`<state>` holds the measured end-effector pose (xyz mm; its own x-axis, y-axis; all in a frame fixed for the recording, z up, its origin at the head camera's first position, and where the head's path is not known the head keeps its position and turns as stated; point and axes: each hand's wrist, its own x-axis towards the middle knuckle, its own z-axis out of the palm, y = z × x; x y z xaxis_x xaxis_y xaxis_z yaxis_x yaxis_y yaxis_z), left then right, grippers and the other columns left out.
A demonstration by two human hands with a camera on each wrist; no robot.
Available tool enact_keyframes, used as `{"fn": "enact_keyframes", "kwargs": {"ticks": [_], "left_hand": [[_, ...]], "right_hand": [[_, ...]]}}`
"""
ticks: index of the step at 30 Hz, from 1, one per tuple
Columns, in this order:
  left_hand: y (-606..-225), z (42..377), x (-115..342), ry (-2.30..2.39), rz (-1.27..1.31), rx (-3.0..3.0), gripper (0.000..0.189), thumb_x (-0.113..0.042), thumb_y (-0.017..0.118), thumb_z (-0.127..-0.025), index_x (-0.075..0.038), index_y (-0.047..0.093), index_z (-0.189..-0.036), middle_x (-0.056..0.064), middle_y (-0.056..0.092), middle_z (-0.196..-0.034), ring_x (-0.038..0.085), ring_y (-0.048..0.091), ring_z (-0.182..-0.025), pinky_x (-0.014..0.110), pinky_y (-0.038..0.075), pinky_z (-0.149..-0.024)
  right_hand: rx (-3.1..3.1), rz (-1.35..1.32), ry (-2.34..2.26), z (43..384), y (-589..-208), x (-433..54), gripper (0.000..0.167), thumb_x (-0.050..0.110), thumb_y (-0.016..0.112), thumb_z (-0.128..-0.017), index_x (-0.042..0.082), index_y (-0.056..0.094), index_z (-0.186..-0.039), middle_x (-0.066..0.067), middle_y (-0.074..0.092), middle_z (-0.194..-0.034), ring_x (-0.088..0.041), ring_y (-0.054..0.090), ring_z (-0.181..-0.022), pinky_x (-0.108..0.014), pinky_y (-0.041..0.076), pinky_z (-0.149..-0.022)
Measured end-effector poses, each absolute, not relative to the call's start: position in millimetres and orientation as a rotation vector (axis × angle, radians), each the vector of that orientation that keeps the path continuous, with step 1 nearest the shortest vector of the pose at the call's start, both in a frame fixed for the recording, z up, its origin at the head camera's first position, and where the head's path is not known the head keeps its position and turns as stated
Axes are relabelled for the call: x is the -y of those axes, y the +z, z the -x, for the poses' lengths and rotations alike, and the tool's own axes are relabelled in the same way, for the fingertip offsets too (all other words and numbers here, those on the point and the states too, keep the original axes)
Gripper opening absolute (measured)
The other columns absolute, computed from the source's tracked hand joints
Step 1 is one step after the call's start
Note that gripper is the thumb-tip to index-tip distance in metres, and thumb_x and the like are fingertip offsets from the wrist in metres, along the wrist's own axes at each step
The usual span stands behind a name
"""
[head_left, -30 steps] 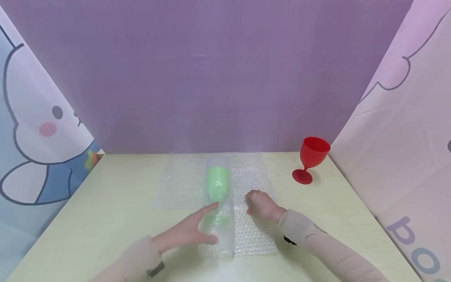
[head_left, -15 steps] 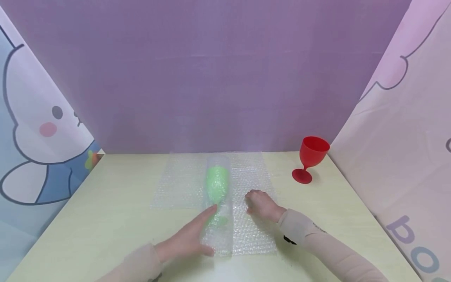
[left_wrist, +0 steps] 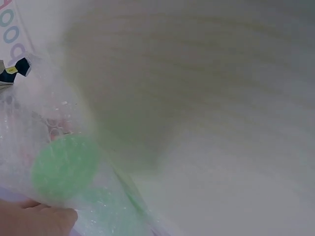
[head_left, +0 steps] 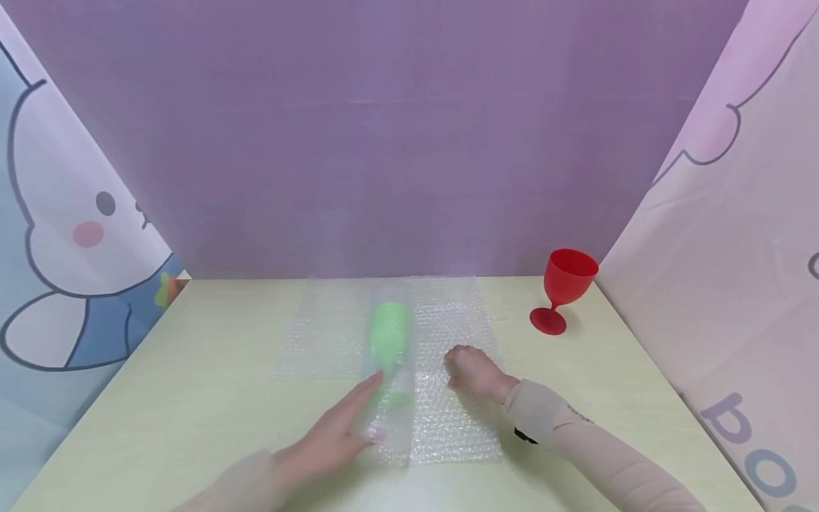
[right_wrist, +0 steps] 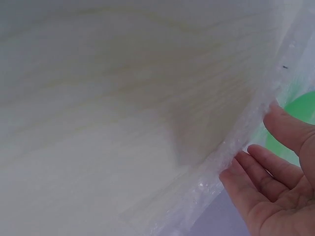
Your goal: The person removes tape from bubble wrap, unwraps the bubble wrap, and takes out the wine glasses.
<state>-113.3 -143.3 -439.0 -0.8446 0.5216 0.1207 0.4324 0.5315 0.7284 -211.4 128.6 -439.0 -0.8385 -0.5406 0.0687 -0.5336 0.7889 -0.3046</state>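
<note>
A light green goblet point(head_left: 389, 327) lies under a folded strip of clear bubble wrap point(head_left: 457, 434) spread on the table, its foot towards me. At its left side near the foot is my left hand point(head_left: 323, 441), fingers and thumb holding the strip's edge; the thumb tip shows faintly through the plastic. In the left wrist view, that hand point(left_wrist: 42, 219) touches the wrap beside the round green foot. My right hand point(head_left: 476, 373) presses the wrap to the goblet's right. The right wrist view shows its fingers point(right_wrist: 238, 184) and thumb apart, tips on the plastic.
A red goblet point(head_left: 569, 277) stands upright at the far right of the pale table point(head_left: 192, 370). A purple panel point(head_left: 397, 142) rises behind the table. Printed panels stand along both sides. Black wrist devices point(head_left: 526, 435) sit under the sleeves.
My left hand has moved left and slightly down. The green goblet and the wrap strip over it have shifted a little left. My right hand has stayed in place.
</note>
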Motion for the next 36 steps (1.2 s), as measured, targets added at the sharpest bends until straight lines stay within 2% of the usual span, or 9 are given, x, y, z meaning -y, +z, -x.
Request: {"fn": "enact_keyframes", "kwargs": {"ticks": [4,9,12,17,21,27,30,33,36], "left_hand": [[-440.4,111.0,151.0,1.267,-0.833,-2.652,0.076,-0.006,0.058,-0.083,-0.013,0.018,-0.147,0.008,0.019,-0.153,0.026,0.021,-0.138,0.046,0.018,-0.11],[-441.4,108.3,163.9,1.311,-0.769,-2.687,0.089,0.016,0.051,-0.068,-0.015,0.021,-0.147,0.008,0.024,-0.151,0.028,0.023,-0.137,0.047,0.02,-0.109],[-441.4,106.6,171.0,1.325,-0.69,-2.733,0.086,0.016,0.052,-0.07,-0.015,0.025,-0.146,0.009,0.027,-0.15,0.029,0.026,-0.136,0.047,0.022,-0.108],[-441.0,103.9,180.6,1.352,-0.629,-2.813,0.072,0.006,0.058,-0.078,-0.013,0.031,-0.143,0.007,0.034,-0.147,0.027,0.031,-0.134,0.048,0.026,-0.107],[-441.5,101.0,189.2,1.354,-0.606,-2.881,0.066,0.0,0.059,-0.082,-0.014,0.035,-0.142,0.006,0.038,-0.144,0.027,0.035,-0.131,0.048,0.028,-0.105],[-442.7,100.3,203.7,1.471,-0.513,-2.797,0.06,-0.005,0.056,-0.087,-0.016,0.034,-0.142,0.009,0.036,-0.146,0.034,0.033,-0.132,0.049,0.028,-0.104],[-442.0,98.1,209.7,1.547,-0.452,-2.729,0.063,0.001,0.055,-0.084,-0.015,0.034,-0.141,0.011,0.034,-0.146,0.035,0.033,-0.131,0.049,0.027,-0.104],[-443.1,96.5,216.3,1.578,-0.412,-2.719,0.068,0.006,0.055,-0.078,-0.014,0.035,-0.141,0.01,0.036,-0.145,0.024,0.036,-0.131,0.042,0.029,-0.105],[-445.0,95.8,223.1,1.599,-0.37,-2.73,0.069,0.007,0.055,-0.075,-0.012,0.038,-0.139,0.011,0.039,-0.143,0.0,0.034,-0.128,0.024,0.031,-0.105]], "right_hand": [[-2.946,0.884,-0.476,211.1,-439.3,-127.7,0.039,0.005,0.075,-0.068,-0.008,0.062,-0.102,-0.02,0.064,-0.1,-0.034,0.061,-0.093,-0.044,0.051,-0.084],[-2.946,0.897,-0.448,211.0,-439.5,-127.8,0.037,0.004,0.075,-0.068,-0.007,0.063,-0.101,-0.019,0.065,-0.1,-0.033,0.061,-0.093,-0.043,0.051,-0.083],[-2.948,0.934,-0.435,211.4,-439.1,-128.4,0.033,0.003,0.075,-0.068,-0.006,0.064,-0.098,-0.017,0.065,-0.096,-0.032,0.061,-0.089,-0.042,0.052,-0.081],[-2.964,0.955,-0.39,211.5,-438.4,-128.9,0.029,0.002,0.075,-0.066,-0.003,0.065,-0.092,-0.013,0.065,-0.09,-0.028,0.061,-0.082,-0.04,0.053,-0.075],[-2.959,0.938,-0.362,211.3,-436.7,-127.1,0.03,0.002,0.074,-0.067,-0.005,0.064,-0.094,-0.015,0.064,-0.092,-0.029,0.06,-0.084,-0.04,0.052,-0.076],[-2.957,0.9,-0.278,211.4,-436.3,-125.1,0.032,0.004,0.074,-0.069,-0.006,0.063,-0.098,-0.016,0.063,-0.094,-0.031,0.06,-0.087,-0.04,0.052,-0.079],[-2.959,0.899,-0.272,211.4,-436.3,-124.6,0.032,0.003,0.074,-0.07,-0.006,0.063,-0.099,-0.016,0.063,-0.094,-0.031,0.06,-0.086,-0.04,0.052,-0.079],[-2.958,0.901,-0.267,211.6,-437.1,-124.2,0.032,0.004,0.074,-0.07,-0.006,0.063,-0.099,-0.016,0.063,-0.094,-0.031,0.06,-0.086,-0.04,0.052,-0.079],[-2.962,0.91,-0.258,212.0,-438.5,-123.8,0.031,0.003,0.074,-0.07,-0.005,0.064,-0.098,-0.015,0.063,-0.092,-0.029,0.06,-0.084,-0.039,0.052,-0.078]]}}
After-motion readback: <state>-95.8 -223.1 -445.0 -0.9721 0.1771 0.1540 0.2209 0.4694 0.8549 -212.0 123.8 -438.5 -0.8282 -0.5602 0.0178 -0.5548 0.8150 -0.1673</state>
